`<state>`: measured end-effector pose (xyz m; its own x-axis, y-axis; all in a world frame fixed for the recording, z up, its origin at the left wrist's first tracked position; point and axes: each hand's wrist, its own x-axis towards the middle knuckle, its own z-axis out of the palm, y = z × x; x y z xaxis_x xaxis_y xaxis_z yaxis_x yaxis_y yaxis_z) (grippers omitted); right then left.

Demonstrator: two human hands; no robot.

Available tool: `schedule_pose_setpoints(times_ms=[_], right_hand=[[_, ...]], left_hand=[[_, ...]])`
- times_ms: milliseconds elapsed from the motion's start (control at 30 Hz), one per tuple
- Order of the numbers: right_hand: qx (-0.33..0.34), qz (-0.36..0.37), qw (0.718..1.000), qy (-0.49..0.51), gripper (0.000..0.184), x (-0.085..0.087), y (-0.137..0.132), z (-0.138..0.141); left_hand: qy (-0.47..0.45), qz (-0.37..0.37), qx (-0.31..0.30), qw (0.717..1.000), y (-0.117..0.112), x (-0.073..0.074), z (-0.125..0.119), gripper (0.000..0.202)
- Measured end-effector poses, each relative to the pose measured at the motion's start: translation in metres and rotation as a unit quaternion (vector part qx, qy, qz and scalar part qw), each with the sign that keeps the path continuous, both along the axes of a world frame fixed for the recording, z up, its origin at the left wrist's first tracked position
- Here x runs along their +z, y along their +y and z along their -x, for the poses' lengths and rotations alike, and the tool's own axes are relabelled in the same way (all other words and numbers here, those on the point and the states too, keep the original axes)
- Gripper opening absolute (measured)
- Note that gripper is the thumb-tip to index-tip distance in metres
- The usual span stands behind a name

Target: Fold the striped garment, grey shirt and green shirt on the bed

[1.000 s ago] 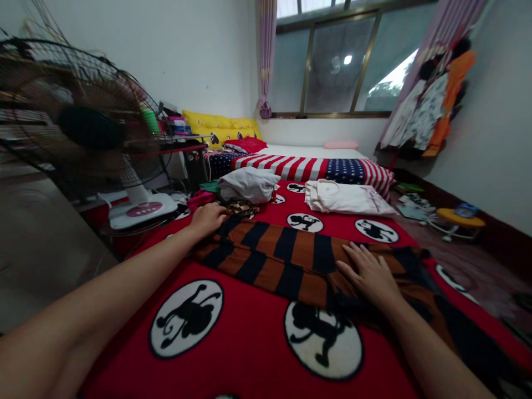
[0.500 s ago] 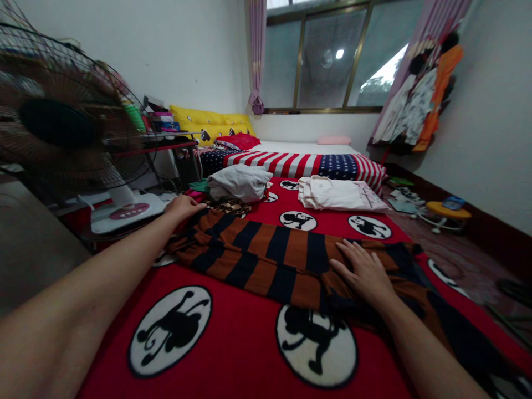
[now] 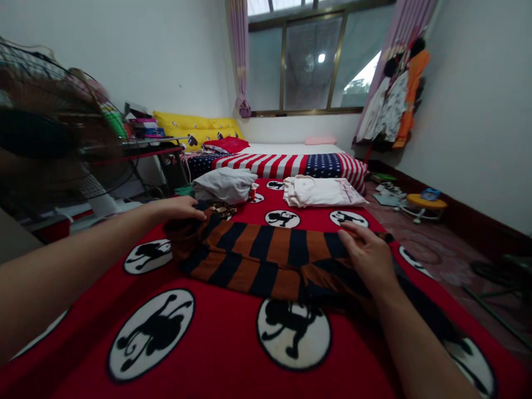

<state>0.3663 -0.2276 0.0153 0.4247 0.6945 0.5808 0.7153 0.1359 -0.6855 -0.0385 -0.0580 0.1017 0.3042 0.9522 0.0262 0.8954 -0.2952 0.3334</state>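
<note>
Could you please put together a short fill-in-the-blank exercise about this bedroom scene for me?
1. The left hand and the right hand both touch the ____ garment.
2. The garment lies on a red blanket printed with ____ in white circles.
3. The folded white clothes lie to the ____ of the grey pile.
4. The fan stands at the ____ edge of the view.
Missing words: striped; monkeys; right; left.

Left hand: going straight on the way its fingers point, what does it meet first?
Likely the small patterned cloth just beyond the left hand, in front of the folded grey garment; depth is hard to judge.
</note>
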Motion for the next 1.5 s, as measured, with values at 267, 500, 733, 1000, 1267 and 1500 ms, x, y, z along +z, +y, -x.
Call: schedule_pose_setpoints(times_ms=[267, 500, 733, 1000, 1267, 1500], right_hand=[[-0.054, -0.033, 0.982, 0.175, 0.059, -0.001, -0.015, -0.043], [-0.078, 0.043, 0.972, 0.218, 0.062, -0.017, -0.012, -0.072], [-0.192, 0.174, 0.966, 0.019, 0.044, -0.002, -0.026, -0.063], [-0.044, -0.017, 0.997, -0.056, 0.019, 0.005, -0.025, -0.025], [0.213, 0.216, 0.905, -0.298, 0.070, -0.004, -0.009, 0.039], [-0.096, 0.420, 0.794, -0.429, 0.048, 0.008, -0.036, -0.114]], left_hand=[[-0.250, 0.190, -0.264, 0.912, -0.075, 0.038, -0.216, 0.053], [-0.280, 0.060, -0.311, 0.906, -0.079, -0.064, -0.240, 0.055], [0.004, -0.128, -0.323, 0.938, -0.094, -0.122, -0.210, 0.066], [0.031, -0.177, -0.340, 0.923, -0.098, -0.124, -0.216, 0.055], [0.033, -0.172, -0.353, 0.919, -0.094, -0.131, -0.213, 0.061], [0.005, -0.167, -0.342, 0.925, -0.097, -0.126, -0.215, 0.057]])
